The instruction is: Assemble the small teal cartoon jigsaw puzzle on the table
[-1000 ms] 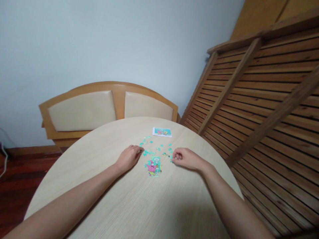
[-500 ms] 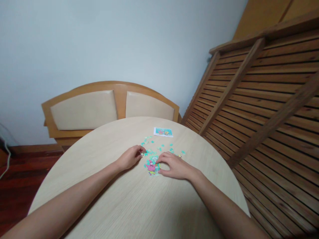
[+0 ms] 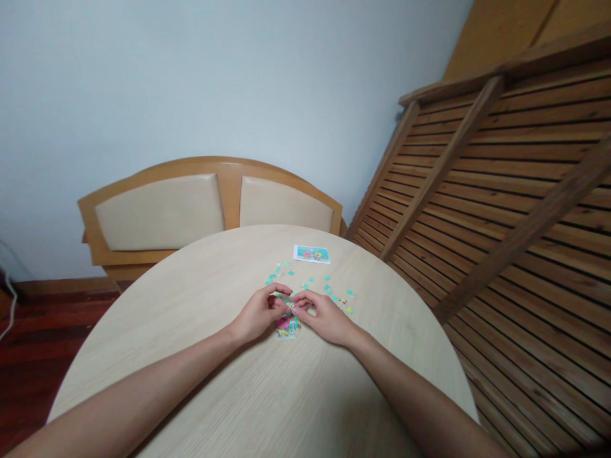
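A partly joined jigsaw puzzle [image 3: 284,324] lies on the round table, with pink, green and teal parts showing under my hands. Above its upper part, my left hand [image 3: 264,310] and my right hand [image 3: 325,315] meet fingertip to fingertip. Both are closed in a pinch on a small pale puzzle piece [image 3: 290,305]. Fingers cover much of the piece and the top of the puzzle, so I cannot tell whether the piece touches the joined part. Beyond my right fingers lie loose teal and yellow puzzle pieces [image 3: 336,299].
A picture card [image 3: 312,254] with cartoon figures lies farther back on the light wooden table [image 3: 229,394]. More loose pieces [image 3: 274,275] are scattered behind my hands. A padded headboard [image 3: 162,213] stands past the table, and a slatted wooden panel [image 3: 458,191] leans at the right.
My left hand has moved right with a small puzzle piece, from beside the puzzle to over it. The right hand has shifted slightly left, its fingers now meeting the left ones.
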The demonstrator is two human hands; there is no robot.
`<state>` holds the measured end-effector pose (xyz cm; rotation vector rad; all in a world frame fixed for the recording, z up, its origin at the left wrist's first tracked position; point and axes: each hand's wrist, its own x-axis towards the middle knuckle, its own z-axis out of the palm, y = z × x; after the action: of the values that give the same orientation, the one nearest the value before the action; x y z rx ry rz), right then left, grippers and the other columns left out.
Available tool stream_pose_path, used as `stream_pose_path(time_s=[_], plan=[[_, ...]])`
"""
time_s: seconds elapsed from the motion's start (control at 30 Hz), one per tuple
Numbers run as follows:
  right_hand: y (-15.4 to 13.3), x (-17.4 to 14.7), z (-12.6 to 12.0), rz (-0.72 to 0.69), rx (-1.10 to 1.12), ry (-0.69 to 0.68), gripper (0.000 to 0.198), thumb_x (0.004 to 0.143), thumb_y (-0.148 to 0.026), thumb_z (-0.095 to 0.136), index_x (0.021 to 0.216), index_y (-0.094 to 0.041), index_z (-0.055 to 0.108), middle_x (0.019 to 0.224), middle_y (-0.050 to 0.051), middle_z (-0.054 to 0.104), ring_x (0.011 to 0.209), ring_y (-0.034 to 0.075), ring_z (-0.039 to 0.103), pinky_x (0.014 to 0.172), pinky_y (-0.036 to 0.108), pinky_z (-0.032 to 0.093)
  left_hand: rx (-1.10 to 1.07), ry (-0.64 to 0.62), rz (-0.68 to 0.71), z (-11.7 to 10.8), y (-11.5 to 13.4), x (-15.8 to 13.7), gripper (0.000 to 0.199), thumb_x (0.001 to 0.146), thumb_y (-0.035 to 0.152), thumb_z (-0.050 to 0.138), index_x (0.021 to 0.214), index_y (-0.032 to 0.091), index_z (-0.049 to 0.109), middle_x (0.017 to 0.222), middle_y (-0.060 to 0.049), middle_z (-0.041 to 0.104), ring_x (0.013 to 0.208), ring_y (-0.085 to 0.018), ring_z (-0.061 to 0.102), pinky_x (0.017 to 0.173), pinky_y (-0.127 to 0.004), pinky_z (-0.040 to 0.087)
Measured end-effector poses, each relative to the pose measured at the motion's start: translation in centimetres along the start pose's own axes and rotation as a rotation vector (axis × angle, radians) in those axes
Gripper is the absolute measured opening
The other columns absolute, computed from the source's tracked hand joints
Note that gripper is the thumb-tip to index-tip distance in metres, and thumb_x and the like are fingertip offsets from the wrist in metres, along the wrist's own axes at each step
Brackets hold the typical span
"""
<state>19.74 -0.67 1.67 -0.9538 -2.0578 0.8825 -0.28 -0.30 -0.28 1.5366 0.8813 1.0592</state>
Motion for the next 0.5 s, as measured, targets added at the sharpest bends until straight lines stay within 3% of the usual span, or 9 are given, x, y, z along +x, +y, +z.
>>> stream_pose_path(time_s=[0.17,0.37,0.5], plan=[[-0.1,0.1,-0.1,0.025,0.067,-0.021,0.021,0.09,-0.036,0.063,0.09,-0.016,0.069,0.088,0.004,0.073,0.083,0.018,0.067,0.078,0.028,0.05,0.101,-0.056,0.04,0.4,0.0,-0.3,0.049,0.081,0.047,0.073,0.113,0.014,0.055,0.074,-0.001,0.062,0.065,-0.015,0.06,0.062,-0.026,0.048],[1.1,0.1,-1.6,0.051,-0.025,-0.057,0.021,0.09,-0.034,0.062,0.092,-0.017,0.073,0.088,0.005,0.075,0.084,0.019,0.068,0.08,0.029,0.05,0.689,-0.123,0.33,-0.7,0.8,-1.3,0.033,0.086,0.028,0.065,0.117,0.018,0.059,0.112,-0.01,0.064,0.103,-0.024,0.059,0.094,-0.039,0.047],[1.9,0.0,-2.2,0.085,-0.038,-0.06,0.02,0.087,-0.031,0.065,0.096,-0.016,0.073,0.083,0.005,0.075,0.079,0.019,0.069,0.075,0.028,0.05,0.855,-0.205,0.406,-0.7,0.7,-1.7,0.032,0.086,0.023,0.063,0.118,0.019,0.059,0.118,-0.011,0.063,0.112,-0.026,0.057,0.1,-0.041,0.046]])
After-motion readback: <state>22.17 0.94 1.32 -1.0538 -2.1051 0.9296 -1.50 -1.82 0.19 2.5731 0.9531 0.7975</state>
